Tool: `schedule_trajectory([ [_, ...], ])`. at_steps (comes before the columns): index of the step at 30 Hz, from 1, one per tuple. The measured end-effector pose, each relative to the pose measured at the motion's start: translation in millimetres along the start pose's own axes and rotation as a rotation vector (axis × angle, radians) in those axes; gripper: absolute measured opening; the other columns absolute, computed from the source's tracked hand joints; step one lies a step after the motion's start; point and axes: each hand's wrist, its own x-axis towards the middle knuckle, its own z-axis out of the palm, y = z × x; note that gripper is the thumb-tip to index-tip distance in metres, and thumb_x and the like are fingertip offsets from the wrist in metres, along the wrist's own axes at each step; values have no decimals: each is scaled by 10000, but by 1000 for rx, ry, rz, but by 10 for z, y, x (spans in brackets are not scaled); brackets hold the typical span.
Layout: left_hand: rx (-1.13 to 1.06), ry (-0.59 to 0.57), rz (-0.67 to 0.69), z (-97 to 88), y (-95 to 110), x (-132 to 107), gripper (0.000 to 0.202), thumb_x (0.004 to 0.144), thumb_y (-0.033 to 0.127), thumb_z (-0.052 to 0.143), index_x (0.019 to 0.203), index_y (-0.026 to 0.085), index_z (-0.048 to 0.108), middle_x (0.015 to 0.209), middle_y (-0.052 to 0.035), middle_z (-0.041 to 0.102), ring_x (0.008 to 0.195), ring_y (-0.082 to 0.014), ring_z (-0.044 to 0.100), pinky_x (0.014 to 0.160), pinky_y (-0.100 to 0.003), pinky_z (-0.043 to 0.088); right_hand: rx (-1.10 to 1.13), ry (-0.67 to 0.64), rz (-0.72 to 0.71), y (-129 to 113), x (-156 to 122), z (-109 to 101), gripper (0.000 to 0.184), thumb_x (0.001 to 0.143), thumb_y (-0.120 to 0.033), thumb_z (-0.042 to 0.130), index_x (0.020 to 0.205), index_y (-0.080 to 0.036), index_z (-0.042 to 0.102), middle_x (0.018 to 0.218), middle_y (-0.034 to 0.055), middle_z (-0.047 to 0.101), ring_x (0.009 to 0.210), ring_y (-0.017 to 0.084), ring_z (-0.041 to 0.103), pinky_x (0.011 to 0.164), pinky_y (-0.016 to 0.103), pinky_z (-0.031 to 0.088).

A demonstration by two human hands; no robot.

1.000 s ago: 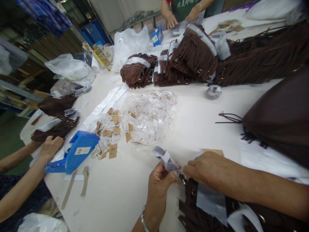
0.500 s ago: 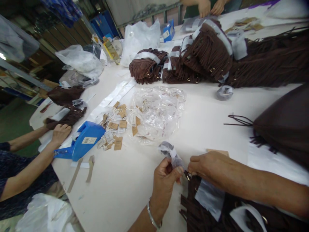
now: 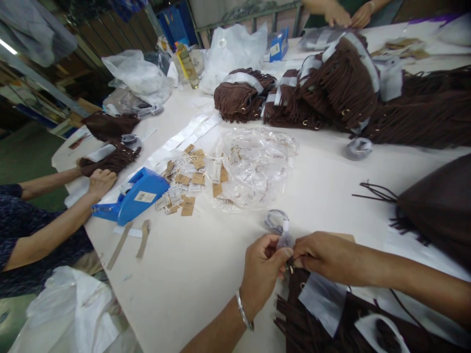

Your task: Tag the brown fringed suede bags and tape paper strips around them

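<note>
My left hand [image 3: 263, 267], with a metal bangle at the wrist, pinches a coiled strap wrapped in clear plastic [image 3: 277, 223]. Against its fingertips is my right hand [image 3: 327, 255], its fingers closed at the corner of a dark brown fringed bag [image 3: 353, 318]. A small metal clasp [image 3: 291, 267] shows just below where the fingertips meet. What the right fingers pinch is hidden by the hand itself. On the bag lies a pale translucent sheet [image 3: 324, 299], and lower down a white loop of wrapping [image 3: 382, 333].
A blue tape dispenser [image 3: 142, 196], cardboard tags [image 3: 187, 206] and a clear plastic pile [image 3: 253, 171] lie left of centre. Wrapped fringed bags [image 3: 243, 95] line the back. A co-worker's hand [image 3: 103, 182] works at left; another person's hands [image 3: 348, 14] show at the top.
The camera view has shifted, so the table things appear farther right. Both hands stay together at the bag's corner, and the wrapped coil now stands more upright above the left fingers.
</note>
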Motion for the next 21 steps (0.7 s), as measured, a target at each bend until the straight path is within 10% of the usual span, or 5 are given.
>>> schedule_trajectory([
  [9, 39, -66, -18, -113, -22, 35, 417, 925, 522, 495, 1011, 161, 684, 616, 15, 579, 436, -96, 510, 401, -191, 383, -2, 46, 147, -185, 30, 110, 307, 877, -402, 513, 714, -189, 662, 607, -7, 611, 550, 129, 520, 509, 248, 265],
  [14, 302, 159, 120, -263, -82, -306, 263, 924, 314, 526, 1153, 241, 634, 954, -28, 678, 581, -106, 568, 568, -241, 435, -56, 71, 190, -219, 60, 154, 373, 903, -466, 495, 705, -196, 660, 618, 11, 631, 562, 144, 540, 521, 256, 264],
  [21, 649, 8, 227, -161, -116, -458, 208, 878, 170, 537, 1005, 258, 677, 975, -41, 653, 892, -213, 612, 774, -312, 406, -35, 47, 200, -237, 64, 128, 356, 907, -448, 495, 720, -199, 667, 647, 16, 655, 589, 149, 561, 545, 256, 296],
])
